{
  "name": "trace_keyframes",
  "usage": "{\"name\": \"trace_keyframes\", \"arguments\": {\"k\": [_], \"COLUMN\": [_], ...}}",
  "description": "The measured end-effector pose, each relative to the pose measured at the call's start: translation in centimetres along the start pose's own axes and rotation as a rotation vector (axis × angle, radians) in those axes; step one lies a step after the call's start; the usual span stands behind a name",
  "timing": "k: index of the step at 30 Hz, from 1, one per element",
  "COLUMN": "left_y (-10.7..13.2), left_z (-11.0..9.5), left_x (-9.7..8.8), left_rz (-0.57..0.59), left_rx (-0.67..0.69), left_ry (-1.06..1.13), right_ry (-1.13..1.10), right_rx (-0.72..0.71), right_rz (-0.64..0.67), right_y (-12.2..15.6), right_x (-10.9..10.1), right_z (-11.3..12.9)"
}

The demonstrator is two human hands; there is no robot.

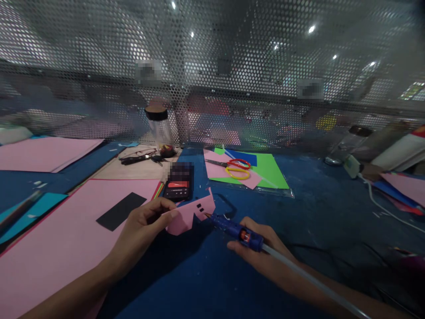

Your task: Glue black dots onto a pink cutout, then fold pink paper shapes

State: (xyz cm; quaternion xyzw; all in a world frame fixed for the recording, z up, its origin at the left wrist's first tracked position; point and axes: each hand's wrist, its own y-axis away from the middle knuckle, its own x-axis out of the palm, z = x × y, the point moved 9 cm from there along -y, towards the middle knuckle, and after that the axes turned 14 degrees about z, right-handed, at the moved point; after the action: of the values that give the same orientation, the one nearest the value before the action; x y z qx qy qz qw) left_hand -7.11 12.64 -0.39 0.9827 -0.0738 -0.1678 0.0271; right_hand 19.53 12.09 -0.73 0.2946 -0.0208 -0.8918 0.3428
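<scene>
Between the thumb and fingers of my left hand point(148, 223) is a pink paper cutout point(184, 218), notched along its lower edge and marked with small black rectangles. My right hand point(262, 243) grips a blue hot glue gun point(232, 229), with a long clear glue stick point(308, 277) trailing out of its back end. The gun's nozzle points left and meets or nearly meets the right part of the cutout; actual contact cannot be made out. A black paper rectangle point(121, 211) lies on pink sheets point(76, 235) beside my left forearm.
Behind my left hand lies a phone point(179, 184). Scissors point(237, 168) with red and yellow handles rest on coloured paper point(274, 170). A glass jar point(161, 133) stands before the perforated metal screen point(232, 57). A white cable point(381, 201) runs along the right.
</scene>
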Motion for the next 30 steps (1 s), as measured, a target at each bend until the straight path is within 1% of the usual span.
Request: {"name": "trace_keyframes", "arguments": {"k": [6,13,20,24,30], "left_y": [0.08,0.09,0.1,0.0,0.1], "left_z": [-0.09,-0.2,-0.18,-0.45,-0.47], "left_x": [-0.12,0.05,0.07,0.24,0.21], "left_rz": [-0.014,0.01,0.01,0.016,0.013], "left_rx": [0.004,0.004,0.002,0.01,0.014], "left_ry": [-0.01,-0.009,0.005,0.016,0.016], "right_ry": [-0.013,-0.013,0.013,0.019,0.011], "right_rx": [0.007,0.009,0.025,0.003,0.01], "right_rz": [0.002,0.004,0.008,0.0,0.007], "right_y": [0.06,0.03,0.02,-0.04,-0.06], "right_x": [0.0,0.04,0.08,0.03,0.13], "right_z": [-0.01,0.01,-0.26,-0.18,-0.3]}}
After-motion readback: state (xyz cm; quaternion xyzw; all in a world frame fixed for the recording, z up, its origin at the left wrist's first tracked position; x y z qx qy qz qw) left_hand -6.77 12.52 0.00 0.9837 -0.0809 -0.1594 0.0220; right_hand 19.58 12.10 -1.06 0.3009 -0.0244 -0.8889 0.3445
